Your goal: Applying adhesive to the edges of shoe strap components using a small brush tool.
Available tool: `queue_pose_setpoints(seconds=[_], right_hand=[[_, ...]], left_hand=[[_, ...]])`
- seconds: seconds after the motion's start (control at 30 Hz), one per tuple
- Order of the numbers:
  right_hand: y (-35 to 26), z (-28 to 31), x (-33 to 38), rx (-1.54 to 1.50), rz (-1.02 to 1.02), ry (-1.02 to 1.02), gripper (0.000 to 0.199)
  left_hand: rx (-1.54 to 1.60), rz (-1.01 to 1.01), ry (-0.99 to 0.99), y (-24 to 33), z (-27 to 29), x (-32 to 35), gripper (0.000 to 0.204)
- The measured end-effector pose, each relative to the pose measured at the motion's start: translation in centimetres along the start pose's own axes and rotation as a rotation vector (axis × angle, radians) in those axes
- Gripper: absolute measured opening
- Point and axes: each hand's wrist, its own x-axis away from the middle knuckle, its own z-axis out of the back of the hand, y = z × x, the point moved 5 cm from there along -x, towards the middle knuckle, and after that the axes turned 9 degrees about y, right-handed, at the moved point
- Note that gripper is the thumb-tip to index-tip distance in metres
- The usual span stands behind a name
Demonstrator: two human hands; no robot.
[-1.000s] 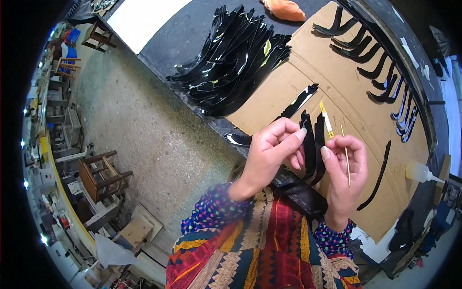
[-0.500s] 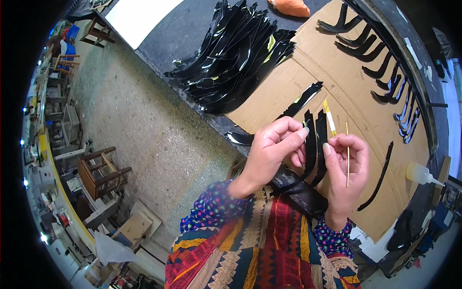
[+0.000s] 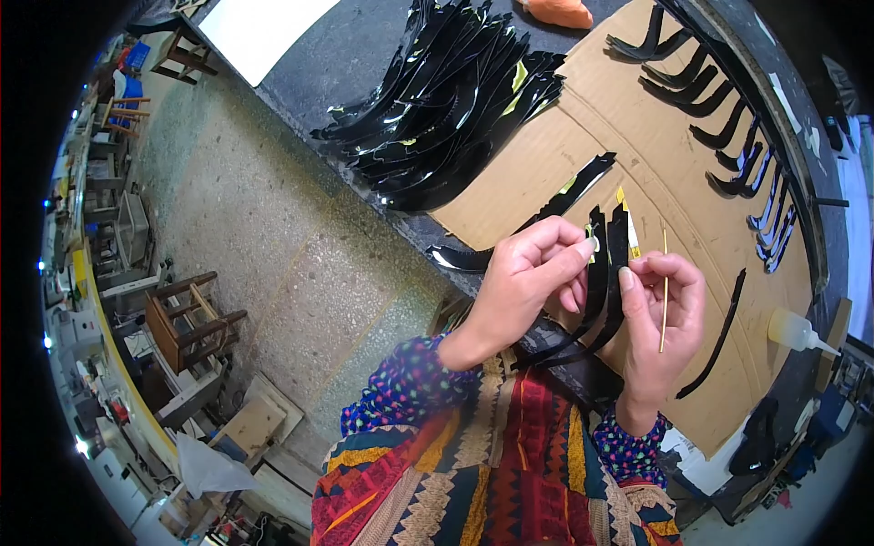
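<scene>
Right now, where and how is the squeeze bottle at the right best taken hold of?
Probably around the middle of the squeeze bottle, coming from the left, the side the right hand is on. The body is wide and rounded there, with cardboard alongside; the thin nozzle points away to the right and offers less to grip.

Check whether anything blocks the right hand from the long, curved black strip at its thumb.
Nothing visible does: the thumb of the right hand lies against the long, curved black strip. The thin, straight, gold-coloured stick, also in that hand, is clear of this contact.
</scene>
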Motion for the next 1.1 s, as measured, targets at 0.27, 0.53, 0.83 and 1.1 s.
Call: queue_pose_setpoints(seconds=[0.27,0.53,0.83,1.1], right_hand=[[0.0,0.2,0.1,0.007,0.006,0.008,0.029],[-0.3,0.9,0.4,0.042,0.049,0.056,0.030],[-0.5,1.1,0.6,0.066,0.080,0.080,0.030],[-0.8,0.9,0.6,0.079,0.071,0.084,0.030]], left_hand=[[0.002,-0.008,-0.012,-0.1,0.0,-0.1,0.019],[-0.070,-0.047,-0.057,0.0,-0.9,-0.3,0.016],[-0.083,-0.039,-0.081,0.1,-1.1,-0.4,0.017],[-0.070,-0.033,-0.085,0.0,-1.0,-0.4,0.018]])
